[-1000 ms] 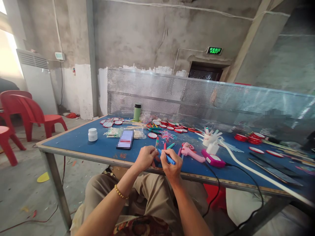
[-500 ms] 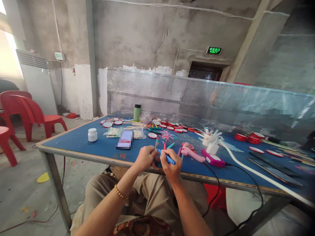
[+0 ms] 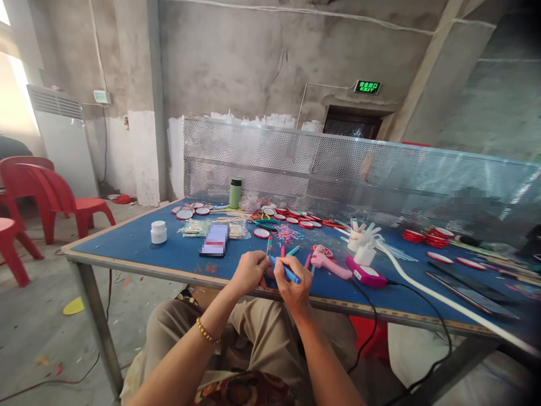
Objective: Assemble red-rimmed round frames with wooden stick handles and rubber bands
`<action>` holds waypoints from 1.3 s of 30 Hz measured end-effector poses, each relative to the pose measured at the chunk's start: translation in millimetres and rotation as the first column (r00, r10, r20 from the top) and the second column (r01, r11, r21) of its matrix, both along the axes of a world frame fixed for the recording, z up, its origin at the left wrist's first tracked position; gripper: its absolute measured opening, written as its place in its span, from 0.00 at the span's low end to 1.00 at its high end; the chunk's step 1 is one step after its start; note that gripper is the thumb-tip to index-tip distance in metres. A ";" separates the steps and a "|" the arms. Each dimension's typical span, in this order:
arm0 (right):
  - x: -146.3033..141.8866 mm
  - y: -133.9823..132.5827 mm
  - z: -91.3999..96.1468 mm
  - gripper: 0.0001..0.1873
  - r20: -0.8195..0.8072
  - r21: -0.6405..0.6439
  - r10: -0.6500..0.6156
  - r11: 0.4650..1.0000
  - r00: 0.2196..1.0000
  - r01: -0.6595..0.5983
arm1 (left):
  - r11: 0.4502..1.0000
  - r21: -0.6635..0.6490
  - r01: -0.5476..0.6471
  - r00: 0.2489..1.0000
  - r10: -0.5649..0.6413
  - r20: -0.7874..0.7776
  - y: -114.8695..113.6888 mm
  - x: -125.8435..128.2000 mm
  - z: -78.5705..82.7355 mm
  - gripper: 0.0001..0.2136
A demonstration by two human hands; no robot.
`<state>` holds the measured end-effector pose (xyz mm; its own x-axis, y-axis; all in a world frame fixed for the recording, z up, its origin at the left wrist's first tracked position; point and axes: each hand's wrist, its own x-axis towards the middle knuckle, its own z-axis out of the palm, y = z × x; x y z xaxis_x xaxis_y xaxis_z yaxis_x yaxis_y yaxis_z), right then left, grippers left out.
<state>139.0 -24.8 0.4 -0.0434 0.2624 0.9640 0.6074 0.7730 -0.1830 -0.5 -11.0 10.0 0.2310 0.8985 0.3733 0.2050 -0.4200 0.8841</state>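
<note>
Barely changed: still gripping blue pen (image 3: 291, 274) in right hand (image 3: 295, 283), pinching red-and-green strip (image 3: 269, 243) in left hand (image 3: 249, 270) near front edge of table (image 3: 122, 242); apparently still mid-work.

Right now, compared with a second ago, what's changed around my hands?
Nothing has visibly moved, been picked up or let go. Your right hand still grips the blue pen, and your left hand still pinches the small stick with a red and green end. The phone and white jar lie where they were.
</note>
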 end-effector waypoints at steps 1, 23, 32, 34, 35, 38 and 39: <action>-0.2 -0.4 0.5 0.07 0.005 -0.003 0.006 1.000 1.000 -0.006 | 1.000 0.000 -0.002 1.000 0.002 -0.002 0.0 0.0 -0.1 0.13; 0.8 -2.4 2.1 0.07 -0.048 0.023 -0.025 0.999 0.999 0.026 | 1.000 -0.007 0.014 1.000 -0.014 0.001 1.5 0.6 -2.6 0.13; 1.5 -1.3 0.5 0.07 0.001 -0.020 -0.009 1.000 1.000 0.009 | 1.000 0.008 -0.001 1.000 0.001 -0.002 -1.7 -0.3 0.2 0.12; 1.2 -1.6 1.0 0.07 0.010 -0.031 -0.001 1.000 1.000 0.001 | 1.000 0.005 -0.004 1.000 0.004 -0.004 -2.5 -0.3 1.0 0.12; 1.0 -1.7 1.4 0.08 0.012 -0.034 0.002 0.999 1.000 -0.001 | 1.000 0.004 -0.006 1.000 0.006 -0.004 -2.7 -0.3 1.3 0.12; 0.3 -2.2 2.3 0.07 0.013 -0.039 0.006 0.999 1.000 -0.005 | 1.000 0.002 -0.009 1.000 0.009 -0.005 -3.0 -0.4 1.7 0.12; 0.3 -2.3 2.3 0.07 0.012 -0.038 0.005 0.999 1.000 -0.005 | 1.000 0.001 -0.008 1.000 0.008 -0.005 -3.1 -0.4 1.6 0.12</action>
<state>139.3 -27.1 2.7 -0.0561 0.2987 0.9527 0.6059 0.7686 -0.2053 -0.9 -14.1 11.6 0.2256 0.9001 0.3727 0.2126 -0.4188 0.8828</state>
